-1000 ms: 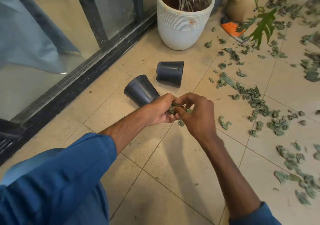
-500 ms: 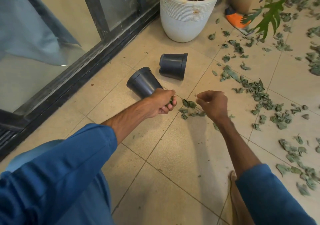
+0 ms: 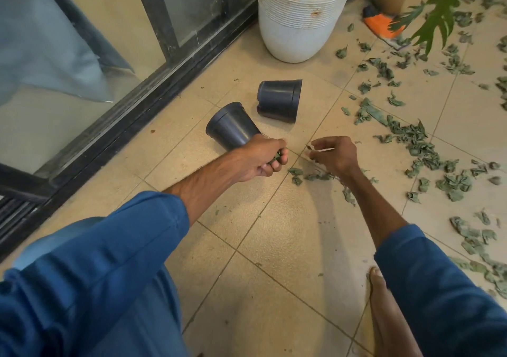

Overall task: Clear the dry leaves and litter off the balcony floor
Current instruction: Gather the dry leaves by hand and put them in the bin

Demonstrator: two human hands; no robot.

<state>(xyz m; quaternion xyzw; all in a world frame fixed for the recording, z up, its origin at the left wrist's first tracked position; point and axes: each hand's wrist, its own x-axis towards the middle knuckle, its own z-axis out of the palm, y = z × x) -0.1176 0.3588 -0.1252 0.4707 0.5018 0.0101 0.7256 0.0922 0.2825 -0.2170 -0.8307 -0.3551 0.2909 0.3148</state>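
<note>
Dry grey-green leaves (image 3: 417, 142) lie scattered over the beige tiled floor (image 3: 274, 247), thickest to the right. My left hand (image 3: 263, 159) is a fist that grips a clump of leaves, green bits showing between its fingers. My right hand (image 3: 334, 155) hovers just right of it and pinches a thin pale sliver, a stem or scrap of litter. A few loose leaves (image 3: 310, 175) lie on the tile under and between the two hands.
Two black plastic pots lie tipped over, the near pot (image 3: 230, 126) touching my left hand, the far pot (image 3: 279, 100) behind it. A white planter (image 3: 299, 24) stands beyond. A sliding glass door track (image 3: 123, 115) runs along the left. My bare foot (image 3: 384, 301) rests at lower right.
My hands, joined over a clump a second ago, have parted. The left keeps the leaves in its fist. The right dropped toward the floor and now pinches a thin sliver.
</note>
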